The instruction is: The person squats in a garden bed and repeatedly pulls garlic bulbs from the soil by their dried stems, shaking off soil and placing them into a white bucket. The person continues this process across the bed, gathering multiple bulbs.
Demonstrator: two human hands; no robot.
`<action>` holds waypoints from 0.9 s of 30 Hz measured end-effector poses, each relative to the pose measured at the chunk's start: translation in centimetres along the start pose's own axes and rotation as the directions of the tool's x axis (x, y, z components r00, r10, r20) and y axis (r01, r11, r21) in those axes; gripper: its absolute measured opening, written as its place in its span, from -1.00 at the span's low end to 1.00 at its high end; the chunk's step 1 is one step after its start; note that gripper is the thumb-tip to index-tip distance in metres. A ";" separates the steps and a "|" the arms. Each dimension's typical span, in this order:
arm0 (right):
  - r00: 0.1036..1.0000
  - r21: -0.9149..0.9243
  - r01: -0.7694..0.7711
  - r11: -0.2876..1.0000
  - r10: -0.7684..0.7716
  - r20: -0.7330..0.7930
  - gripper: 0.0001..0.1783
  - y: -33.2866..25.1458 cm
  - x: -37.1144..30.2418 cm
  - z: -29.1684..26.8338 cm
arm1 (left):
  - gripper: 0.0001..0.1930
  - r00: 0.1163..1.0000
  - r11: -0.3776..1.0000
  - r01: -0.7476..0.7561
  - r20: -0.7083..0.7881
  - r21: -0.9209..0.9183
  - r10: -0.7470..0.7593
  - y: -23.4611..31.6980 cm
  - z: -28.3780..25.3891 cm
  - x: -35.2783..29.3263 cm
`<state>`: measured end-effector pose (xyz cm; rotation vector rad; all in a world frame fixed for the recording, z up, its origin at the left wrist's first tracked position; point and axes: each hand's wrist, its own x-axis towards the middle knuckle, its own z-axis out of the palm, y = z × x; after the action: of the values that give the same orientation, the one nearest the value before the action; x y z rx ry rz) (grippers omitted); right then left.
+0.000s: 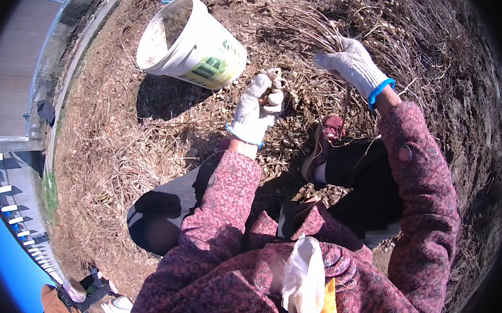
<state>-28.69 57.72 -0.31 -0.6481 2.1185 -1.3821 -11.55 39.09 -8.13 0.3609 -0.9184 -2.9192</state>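
Observation:
My left hand (253, 109), in a white knit glove with blue trim at the cuff, is closed with its fingers curled in, over dry plant litter. Small pale bits show at its soiled fingertips, too unclear to name. To the right and farther off, my right hand (355, 69), gloved the same way, is closed around a bunch of thin dry plant stems (313, 30) that fan out to the far left. Beyond my left hand stands a white plastic bucket (226, 53) with a green and yellow print. Soil smears its inner wall.
Dry stalks and leaves (133, 174) cover the ground, with a thicker heap of dry plants (410, 37) at the far right. My reddish shoe (329, 130) is below my right hand. A concrete edge (73, 80) runs along the left; bags and clothes (87, 296) lie at the lower left.

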 end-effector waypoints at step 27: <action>0.781 -0.593 0.201 0.780 -0.493 -0.383 -0.50 0.8 -2.0 5.2 | 0.03 0.736 0.914 -0.305 -0.543 0.267 0.404 22.2 4.6 4.5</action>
<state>-23.81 55.78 -2.51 -1.0354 3.0026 -1.2583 -17.31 22.88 7.25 0.9240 -0.9741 -2.1678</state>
